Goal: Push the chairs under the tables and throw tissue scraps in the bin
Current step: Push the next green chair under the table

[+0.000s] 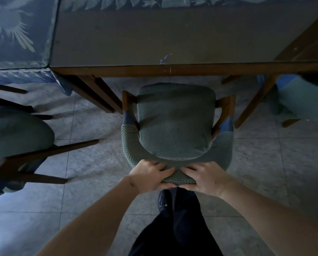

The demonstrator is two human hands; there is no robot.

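Observation:
A wooden chair with a green knitted cover (pixel 175 119) stands in front of me, facing a brown wooden table (pixel 173 71). The front of its seat reaches just short of the table's near edge. My left hand (pixel 150 175) and my right hand (pixel 203 177) both grip the top of the curved backrest, side by side, thumbs under the rim. A small pale tissue scrap (pixel 165 59) lies on the tabletop near its front edge, above the chair.
A second green chair (pixel 15 137) stands pulled out at the left, beside a table with a blue patterned cloth (pixel 17 34). Another green seat (pixel 306 100) shows at the right. The floor is grey tile. My legs and dark shoe (pixel 164 200) are behind the chair.

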